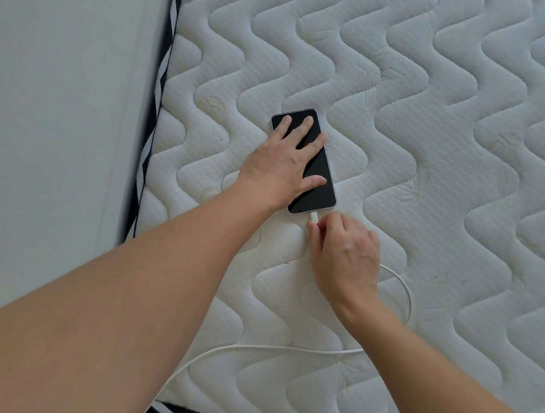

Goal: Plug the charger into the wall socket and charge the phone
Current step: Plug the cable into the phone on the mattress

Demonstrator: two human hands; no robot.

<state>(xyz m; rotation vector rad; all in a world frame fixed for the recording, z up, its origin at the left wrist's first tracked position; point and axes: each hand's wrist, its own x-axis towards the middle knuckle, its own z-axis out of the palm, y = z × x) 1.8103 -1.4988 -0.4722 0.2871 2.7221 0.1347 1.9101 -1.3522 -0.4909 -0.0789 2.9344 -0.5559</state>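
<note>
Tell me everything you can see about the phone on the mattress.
The phone is a slim slab with a dark, unlit glass screen and a pale silvery rim with rounded corners. It lies flat, screen up, on the white quilted mattress. The left hand rests spread on its screen, fingers covering part of it. At its near short edge, a white cable plug meets the port, pinched by the right hand; whether it is fully seated cannot be told.

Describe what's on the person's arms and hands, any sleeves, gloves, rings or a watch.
Both arms are bare as far as the frame shows, with no sleeves in view. The left hand and right hand wear no gloves. No ring, watch or wristband shows on the visible fingers and wrists, and there are no markings.
</note>
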